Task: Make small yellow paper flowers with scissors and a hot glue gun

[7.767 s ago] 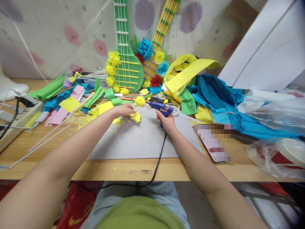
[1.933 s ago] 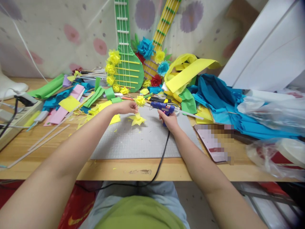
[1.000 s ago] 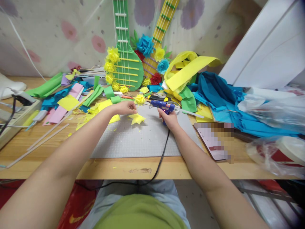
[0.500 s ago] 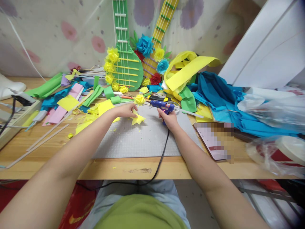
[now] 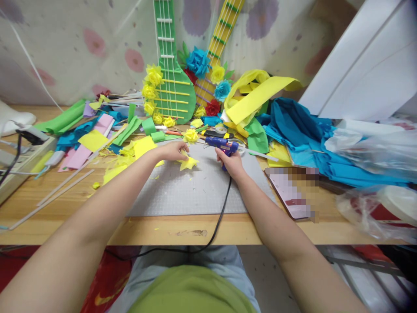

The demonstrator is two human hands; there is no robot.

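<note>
My left hand (image 5: pixel 172 151) pinches the edge of a yellow star-shaped paper piece (image 5: pixel 188 163) that lies on the grey cutting mat (image 5: pixel 195 191). My right hand (image 5: pixel 230 163) is wrapped round the handle of a blue glue gun (image 5: pixel 222 146), its nozzle pointing left toward the paper piece. The gun's black cord (image 5: pixel 217 221) runs back over the table's front edge. A finished yellow paper flower (image 5: pixel 190 136) sits just beyond the mat, between both hands.
A green paper guitar (image 5: pixel 172 74) and a yellow one (image 5: pixel 219 48) lean on the back wall with paper flowers on them. Coloured paper scraps (image 5: pixel 97 139) and thin wooden sticks (image 5: pixel 61 187) cover the left. Blue crepe paper (image 5: pixel 302 139), plastic bags (image 5: pixel 374 152) and a power strip (image 5: pixel 19 165) flank the sides.
The yellow paper piece, a folded lump at first, lies spread into a star. My left hand came down and pinched its edge. The glue gun stayed in my right hand, hardly moving.
</note>
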